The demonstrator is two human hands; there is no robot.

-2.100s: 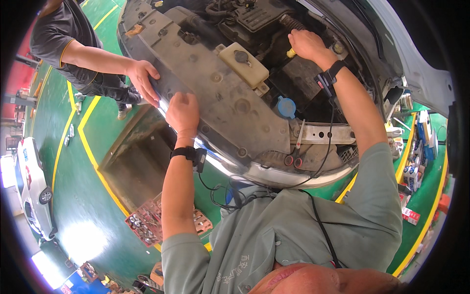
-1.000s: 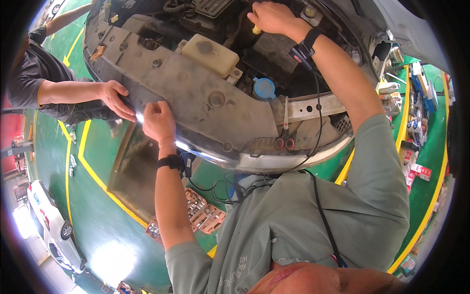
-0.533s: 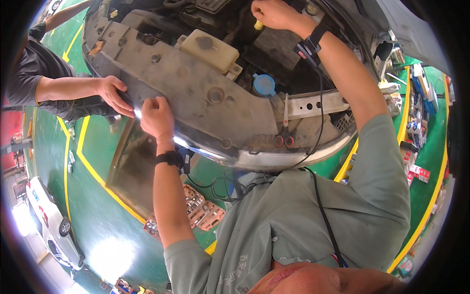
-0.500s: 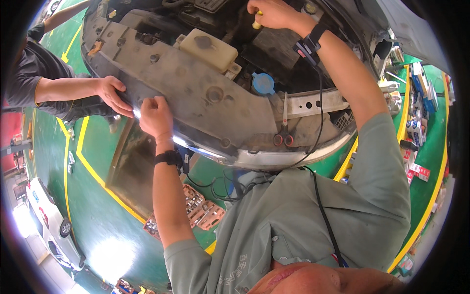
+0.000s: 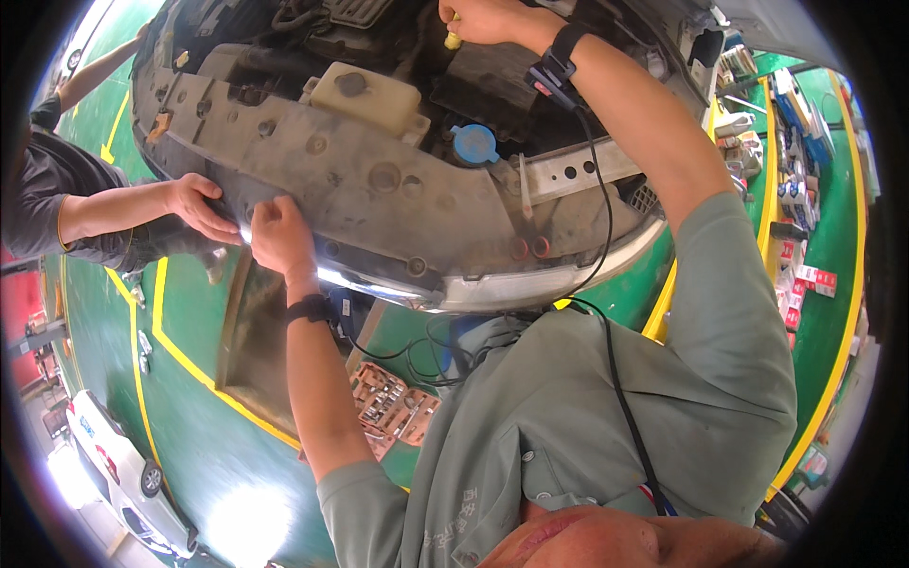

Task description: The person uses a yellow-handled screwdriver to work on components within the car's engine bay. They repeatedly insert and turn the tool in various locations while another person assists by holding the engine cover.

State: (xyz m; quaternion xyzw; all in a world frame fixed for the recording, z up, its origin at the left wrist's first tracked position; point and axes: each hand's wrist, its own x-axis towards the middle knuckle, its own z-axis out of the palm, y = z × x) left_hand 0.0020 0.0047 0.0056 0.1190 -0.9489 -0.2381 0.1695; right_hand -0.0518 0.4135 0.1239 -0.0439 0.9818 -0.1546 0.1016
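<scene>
Yellow, the small grip piece (image 5: 454, 41) is located over the engine bay, just beside a black box-shaped unit (image 5: 492, 76). The right hand (image 5: 481, 21) is closed on this piece, fingers bent around it; the lower end projects below the fingers. The upper part of this hand meets the edge of the view.

The left hand (image 5: 281, 237) is positioned at the front edge of the dusty grey cover panel (image 5: 445, 227), fingers curled inward. How tightly it is closed, and whether it grips the edge, cannot be told. A co-worker's hand (image 5: 201, 206) rests just beside it, at the same edge, with fingers extended.

Components near the panel: cream reservoir (image 5: 379, 106) with dark cap, behind the panel; round blue cap (image 5: 474, 144), to the right of the reservoir; pale metal bracket (image 5: 559, 177), right of the blue cap. Red-handled scissors (image 5: 526, 204) lie beside the bracket, handles toward the wearer. An opened toolbox (image 5: 413, 417) is located on the green floor (image 5: 204, 435).
</scene>
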